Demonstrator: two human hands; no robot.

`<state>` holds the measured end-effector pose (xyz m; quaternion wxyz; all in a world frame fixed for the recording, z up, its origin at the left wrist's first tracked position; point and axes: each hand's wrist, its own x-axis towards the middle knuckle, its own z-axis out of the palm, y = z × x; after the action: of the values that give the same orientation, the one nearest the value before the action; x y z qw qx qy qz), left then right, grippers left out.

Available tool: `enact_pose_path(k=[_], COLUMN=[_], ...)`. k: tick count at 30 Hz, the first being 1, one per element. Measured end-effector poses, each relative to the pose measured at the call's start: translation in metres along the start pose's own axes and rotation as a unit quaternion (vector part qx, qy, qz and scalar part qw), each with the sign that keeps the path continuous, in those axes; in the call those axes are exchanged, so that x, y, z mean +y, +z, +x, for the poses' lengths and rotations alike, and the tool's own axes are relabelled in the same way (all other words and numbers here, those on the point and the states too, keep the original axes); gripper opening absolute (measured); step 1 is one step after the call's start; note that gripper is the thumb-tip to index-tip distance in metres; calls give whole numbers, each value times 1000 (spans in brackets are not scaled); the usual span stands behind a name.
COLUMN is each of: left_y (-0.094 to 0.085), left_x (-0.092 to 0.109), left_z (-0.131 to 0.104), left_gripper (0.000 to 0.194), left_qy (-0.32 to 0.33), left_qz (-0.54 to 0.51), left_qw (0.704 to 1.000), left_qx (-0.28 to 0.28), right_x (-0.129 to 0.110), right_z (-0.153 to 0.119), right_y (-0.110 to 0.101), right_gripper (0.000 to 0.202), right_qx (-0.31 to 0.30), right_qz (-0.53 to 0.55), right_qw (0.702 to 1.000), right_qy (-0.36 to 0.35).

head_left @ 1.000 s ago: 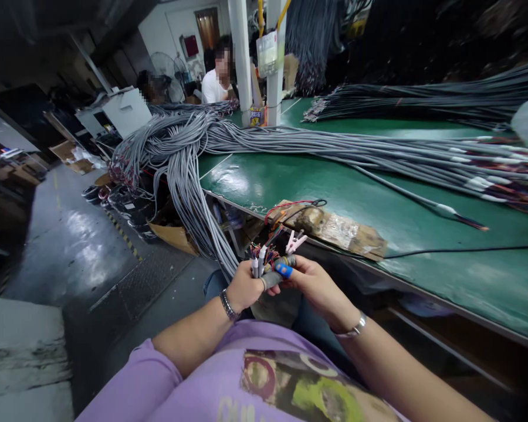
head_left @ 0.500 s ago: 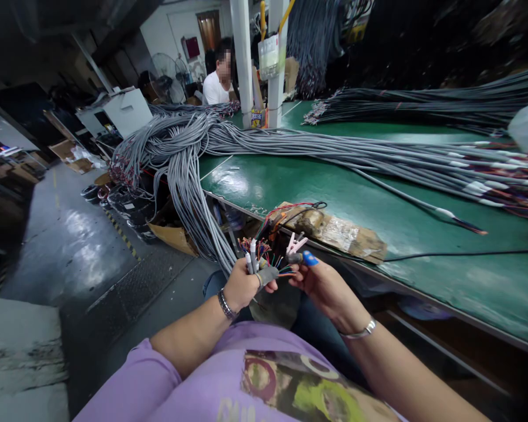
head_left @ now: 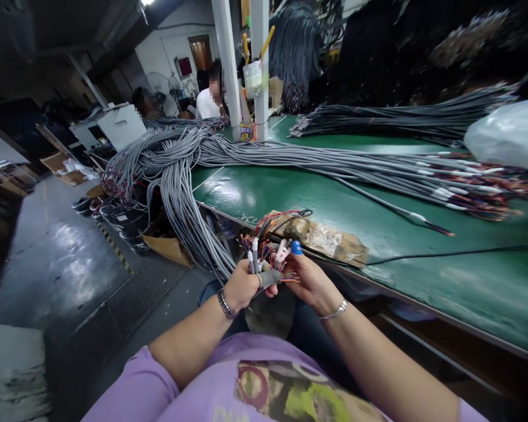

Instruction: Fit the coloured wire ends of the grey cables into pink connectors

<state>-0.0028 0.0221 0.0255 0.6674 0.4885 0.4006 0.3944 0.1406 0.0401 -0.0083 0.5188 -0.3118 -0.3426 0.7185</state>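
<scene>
My left hand [head_left: 246, 282] is closed around a bundle of grey cables [head_left: 213, 249], its thumb wrapped in a grey cover. White-sleeved cable ends [head_left: 254, 255] stand up out of the fist, and thin coloured wires [head_left: 289, 277] fan out past its thumb towards the right. Close by, my right hand [head_left: 313, 278] has a blue cover on one fingertip and appears to pinch a small pale pink clip [head_left: 282, 251]. Its other fingers are partly hidden behind the wires. Red, blue and orange wire ends [head_left: 247, 240] crowd behind the left hand.
A taped wooden block [head_left: 330, 237] lies at the green table's [head_left: 264, 190] near edge. Long grey cables [head_left: 290, 155] stretch across the table and hang over its left side. A plastic bag [head_left: 508, 132] sits at the right. Behind the posts [head_left: 259, 111] sits a person [head_left: 207, 102].
The view has shifted slightly. My right hand has risen a little against the pink clip, whose spread arms now appear as one narrower shape. The left hand keeps its hold on the cables.
</scene>
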Motion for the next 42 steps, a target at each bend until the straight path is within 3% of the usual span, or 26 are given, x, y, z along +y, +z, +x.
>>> enact_pose_path(k=[3, 10, 20, 24, 32, 37, 42], left_y=[-1, -2, -2, -1, -2, -3, -2], left_x=[-2, -1, 6, 5, 1, 1, -6], left_z=[1, -2, 1, 3, 5, -4, -13], left_gripper=[40, 41, 43, 42, 44, 44, 45], left_qy=[4, -4, -36, -40, -38, -23, 15], left_qz=[2, -4, -1, -4, 24, 17, 12], left_qw=[1000, 1000, 999, 999, 999, 999, 999], left_qx=[5, 13, 10, 13, 11, 18, 39], right_x=[1, -4, 1, 1, 2, 0, -1], right_z=[0, -4, 3, 6, 3, -3, -8], right_y=[4, 7, 3, 5, 10, 5, 3], right_gripper=[54, 42, 56, 50, 54, 53, 34], right_qx=[6, 82, 28, 52, 47, 47, 58], right_qz=[10, 68, 68, 111, 84, 111, 109], right_qw=[1000, 994, 996, 992, 995, 992, 992], right_qy=[-6, -8, 42, 38, 11, 45, 39])
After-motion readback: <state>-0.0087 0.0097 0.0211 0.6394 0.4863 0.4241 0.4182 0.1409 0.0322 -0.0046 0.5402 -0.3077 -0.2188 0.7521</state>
